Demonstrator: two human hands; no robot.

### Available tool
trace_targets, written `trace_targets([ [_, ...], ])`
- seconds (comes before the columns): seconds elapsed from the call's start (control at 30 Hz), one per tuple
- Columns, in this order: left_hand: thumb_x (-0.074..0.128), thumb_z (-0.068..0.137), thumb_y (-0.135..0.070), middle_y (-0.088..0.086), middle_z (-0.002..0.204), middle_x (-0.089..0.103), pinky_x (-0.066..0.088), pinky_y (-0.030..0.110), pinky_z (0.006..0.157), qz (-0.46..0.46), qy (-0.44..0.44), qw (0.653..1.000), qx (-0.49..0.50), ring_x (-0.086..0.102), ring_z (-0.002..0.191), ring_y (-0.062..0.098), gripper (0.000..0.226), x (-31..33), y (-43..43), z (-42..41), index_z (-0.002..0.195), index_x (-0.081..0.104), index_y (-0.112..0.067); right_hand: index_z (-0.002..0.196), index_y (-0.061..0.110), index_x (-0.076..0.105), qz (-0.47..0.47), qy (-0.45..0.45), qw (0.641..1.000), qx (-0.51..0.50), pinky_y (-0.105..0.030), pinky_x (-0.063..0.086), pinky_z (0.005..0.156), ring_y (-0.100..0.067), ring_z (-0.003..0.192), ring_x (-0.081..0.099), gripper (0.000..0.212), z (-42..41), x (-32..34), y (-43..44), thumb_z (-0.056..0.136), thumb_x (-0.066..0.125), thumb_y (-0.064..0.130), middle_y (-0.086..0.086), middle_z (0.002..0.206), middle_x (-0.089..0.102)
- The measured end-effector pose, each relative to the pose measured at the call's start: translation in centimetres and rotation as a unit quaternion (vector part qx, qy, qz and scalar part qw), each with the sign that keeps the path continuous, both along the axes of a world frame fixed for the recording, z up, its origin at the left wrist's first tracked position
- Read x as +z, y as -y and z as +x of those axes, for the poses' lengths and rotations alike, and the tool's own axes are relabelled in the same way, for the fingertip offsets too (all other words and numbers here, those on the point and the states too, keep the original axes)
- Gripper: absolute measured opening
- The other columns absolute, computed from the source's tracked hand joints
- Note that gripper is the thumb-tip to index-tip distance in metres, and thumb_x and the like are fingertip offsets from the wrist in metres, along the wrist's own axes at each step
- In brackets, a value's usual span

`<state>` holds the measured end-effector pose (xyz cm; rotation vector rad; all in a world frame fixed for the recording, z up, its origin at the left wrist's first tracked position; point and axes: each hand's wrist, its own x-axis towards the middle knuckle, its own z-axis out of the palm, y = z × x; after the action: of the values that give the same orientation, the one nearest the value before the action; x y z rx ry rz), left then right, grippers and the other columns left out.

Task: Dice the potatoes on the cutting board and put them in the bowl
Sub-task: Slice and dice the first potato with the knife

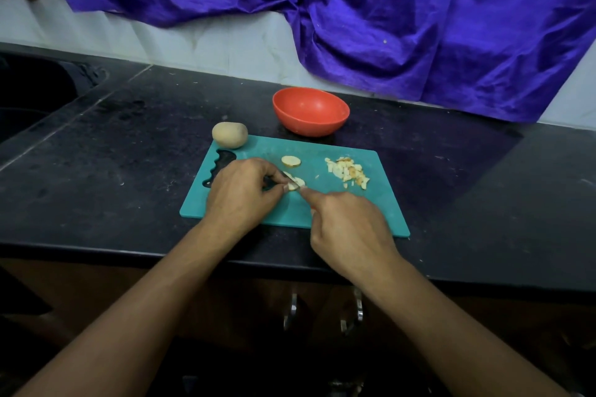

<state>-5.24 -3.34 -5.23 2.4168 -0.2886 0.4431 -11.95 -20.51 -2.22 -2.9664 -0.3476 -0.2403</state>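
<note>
The left hand [240,192] rests on the cutting board [322,206] with its fingertips pinched narrow around a small piece of potato [295,183], probably to keep it from sliding while it is cut. The right hand [350,229] is closed around a knife; its handle is hidden in the fist and only a sliver of blade [304,191] shows, with the forefinger laid along the top, likely for control. The blade meets the held piece just beside the left fingertips, so the step in hand looks like dicing, and that closeness is the risk.

A single round slice [291,161] lies just beyond the held piece, apparently waiting its turn. Further right on the board, well apart from the hands, sits a pile of diced potato [347,171], pushed aside, it seems, to leave cutting room. A whole unpeeled potato [229,135] rests at the far left corner of the board, untouched, partly over the edge.

The red bowl [311,111] stands on the dark desk [129,145] just behind the board, and what shows of its inside is empty, so nothing has been moved into it yet. Its place close to the board should make the transfer short.

A purple cloth [419,16] hangs over the wall behind. No brand, label or writing is legible anywhere.
</note>
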Motion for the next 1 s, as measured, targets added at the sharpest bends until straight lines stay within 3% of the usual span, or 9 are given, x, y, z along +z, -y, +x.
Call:
trace_targets([
  [0.13, 0.078, 0.085, -0.035, -0.018, 0.088, 0.073, 0.058, 0.038, 0.082, -0.002, -0.001, 1.000, 0.009, 0.066, 0.086, 0.004, 0.005, -0.1, -0.1, 0.0, 0.090, 0.079, -0.033, 0.150, 0.043, 0.047, 0.058, -0.028, 0.998, -0.015, -0.029, 0.041, 0.066, -0.008, 0.074, 0.053, 0.047, -0.4, 0.4, 1.6, 0.104, 0.048, 0.031, 0.011, 0.094, 0.060],
  [0.27, 0.079, 0.085, -0.039, -0.016, 0.085, 0.073, 0.058, 0.038, 0.081, -0.004, -0.006, 1.000, 0.017, 0.066, 0.084, 0.005, 0.009, -0.3, -0.1, 0.2, 0.090, 0.079, -0.031, 0.145, 0.047, 0.050, 0.136, -0.028, 0.990, -0.023, -0.027, 0.053, 0.064, -0.008, 0.071, 0.062, 0.043, -0.3, 0.6, 1.8, 0.104, 0.051, 0.032, 0.010, 0.106, 0.068],
  [0.53, 0.080, 0.084, -0.031, -0.019, 0.084, 0.066, 0.056, 0.036, 0.081, -0.008, 0.010, 1.000, 0.004, 0.063, 0.083, 0.004, 0.003, 0.1, -0.2, -0.1, 0.083, 0.078, -0.031, 0.145, 0.043, 0.052, 0.096, 0.001, 0.995, -0.008, -0.037, 0.055, 0.077, -0.017, 0.085, 0.064, 0.044, 0.6, 0.5, -0.1, 0.103, 0.049, 0.030, 0.002, 0.102, 0.070],
  [0.67, 0.081, 0.084, -0.029, -0.020, 0.082, 0.063, 0.055, 0.034, 0.081, -0.007, 0.011, 1.000, -0.001, 0.062, 0.082, 0.003, 0.004, 0.0, -0.2, 0.0, 0.082, 0.077, -0.032, 0.148, 0.042, 0.049, 0.076, 0.009, 0.997, 0.000, -0.041, 0.057, 0.074, -0.018, 0.080, 0.063, 0.046, 0.7, 0.1, -0.3, 0.103, 0.049, 0.031, 0.002, 0.097, 0.068],
  [0.87, 0.081, 0.084, -0.034, -0.017, 0.082, 0.068, 0.056, 0.037, 0.078, -0.005, 0.011, 1.000, 0.000, 0.063, 0.080, 0.003, 0.004, -0.1, -0.2, 0.1, 0.085, 0.079, -0.031, 0.149, 0.044, 0.047, 0.016, -0.008, 1.000, 0.014, -0.036, 0.050, 0.070, -0.015, 0.082, 0.060, 0.047, 0.5, 0.2, 1.0, 0.104, 0.046, 0.031, 0.005, 0.095, 0.062],
  [0.93, 0.080, 0.084, -0.036, -0.018, 0.082, 0.070, 0.057, 0.035, 0.078, -0.005, 0.007, 1.000, -0.002, 0.064, 0.079, 0.002, 0.005, -0.1, -0.3, 0.1, 0.086, 0.078, -0.032, 0.144, 0.047, 0.053, 0.077, -0.047, 0.996, 0.007, -0.035, 0.054, 0.080, -0.014, 0.092, 0.063, 0.043, 0.8, 0.5, 2.1, 0.103, 0.052, 0.033, 0.009, 0.112, 0.066],
  [1.0, 0.080, 0.084, -0.036, -0.018, 0.080, 0.071, 0.056, 0.030, 0.076, -0.016, 0.000, 1.000, -0.006, 0.065, 0.078, -0.001, 0.005, -0.1, -0.4, 0.1, 0.085, 0.077, -0.032, 0.137, 0.046, 0.061, 0.199, -0.072, 0.977, 0.002, -0.030, 0.055, 0.074, -0.006, 0.085, 0.064, 0.038, 1.3, 0.3, 3.2, 0.102, 0.058, 0.030, 0.016, 0.113, 0.069],
])
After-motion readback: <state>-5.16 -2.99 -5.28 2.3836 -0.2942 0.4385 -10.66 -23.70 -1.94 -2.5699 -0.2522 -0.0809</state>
